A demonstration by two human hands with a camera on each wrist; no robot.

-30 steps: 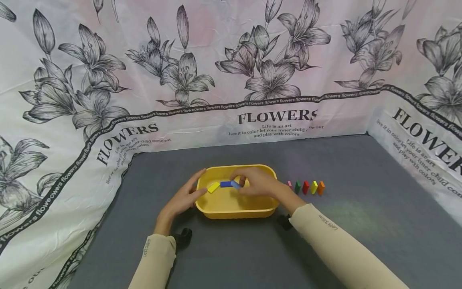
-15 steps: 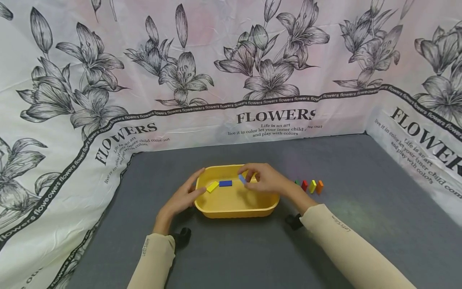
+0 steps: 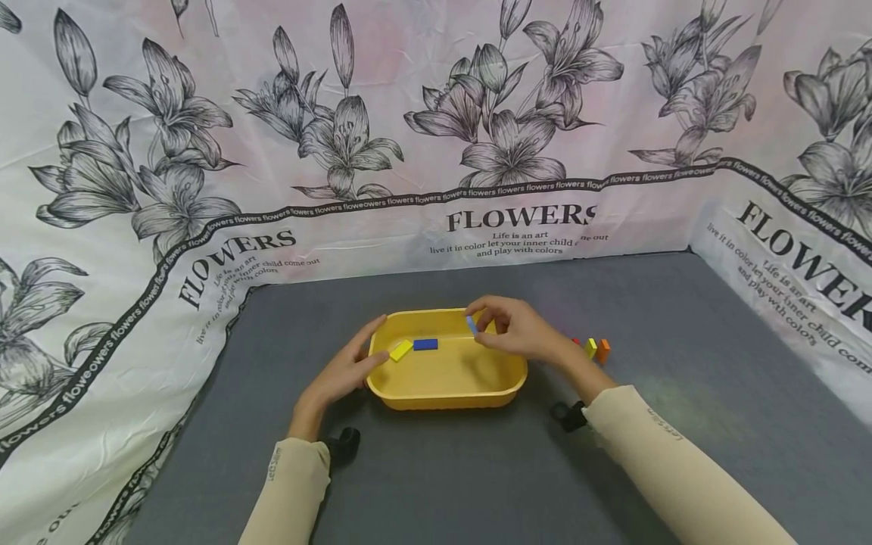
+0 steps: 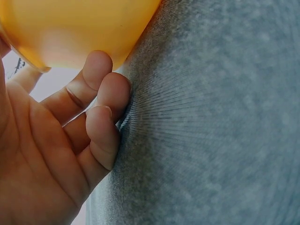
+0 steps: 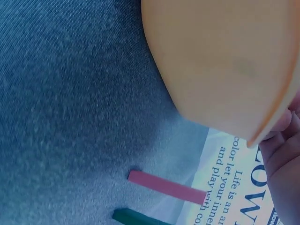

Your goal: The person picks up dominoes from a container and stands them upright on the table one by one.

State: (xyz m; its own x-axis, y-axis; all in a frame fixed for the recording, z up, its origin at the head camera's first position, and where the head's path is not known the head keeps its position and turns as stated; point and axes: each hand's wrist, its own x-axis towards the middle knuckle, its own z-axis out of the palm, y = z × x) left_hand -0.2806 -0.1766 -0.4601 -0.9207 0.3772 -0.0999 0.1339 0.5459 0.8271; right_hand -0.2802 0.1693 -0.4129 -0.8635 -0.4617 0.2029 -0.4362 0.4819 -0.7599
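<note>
A yellow plastic tub [image 3: 446,401] sits on the grey table. My left hand [image 3: 341,372] holds its left end, the thumb over the rim and the curled fingers [image 4: 115,93] against the outer wall in the left wrist view. Between thumb and fingertips, my right hand [image 3: 524,331] pinches a light blue block [image 3: 471,325] above the tub's right half. Inside the tub lie a yellow block [image 3: 400,350], near the left thumb, and a dark blue block [image 3: 425,344]. In the right wrist view the tub wall hides the light blue block.
Right of the tub, a row of blocks stands upright: pink [image 5: 166,186], green [image 5: 140,218], red [image 3: 575,341], yellow [image 3: 591,348] and orange [image 3: 602,350]. The right hand partly covers this row in the head view. A flower-printed cloth [image 3: 381,250] borders the table behind.
My right hand has moved right and slightly farther back with the light blue block, lifting it away from the dark blue one. The left hand keeps its place on the tub.
</note>
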